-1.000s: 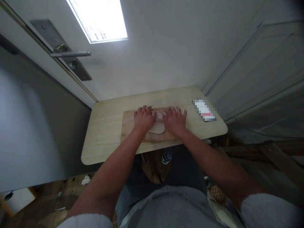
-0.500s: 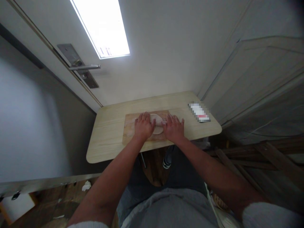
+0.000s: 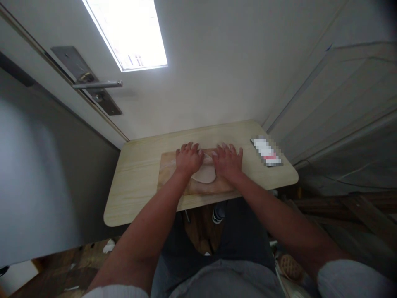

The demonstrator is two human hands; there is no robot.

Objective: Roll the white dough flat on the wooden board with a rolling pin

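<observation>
A flat round of pale dough [image 3: 204, 174] lies on a wooden board [image 3: 166, 170]. Across its far part runs a pale, floury rod that looks like a rolling pin [image 3: 209, 159], visible only between my hands. My left hand [image 3: 189, 158] is closed over the pin's left part, knuckles up. Over the right part my right hand [image 3: 228, 161] presses down, its fingers curved forward and slightly apart. Both ends of the pin are hidden under the hands.
The board rests on a small light wood table [image 3: 133, 174]. A phone [image 3: 266, 152] with a blurred screen lies at the table's right. A door with a metal handle [image 3: 99, 84] stands right behind the table. Below is a foot in a shoe [image 3: 218, 216].
Both hands have moved away from me over the dough with the pin, so more of its near part shows. The camera view has shifted slightly.
</observation>
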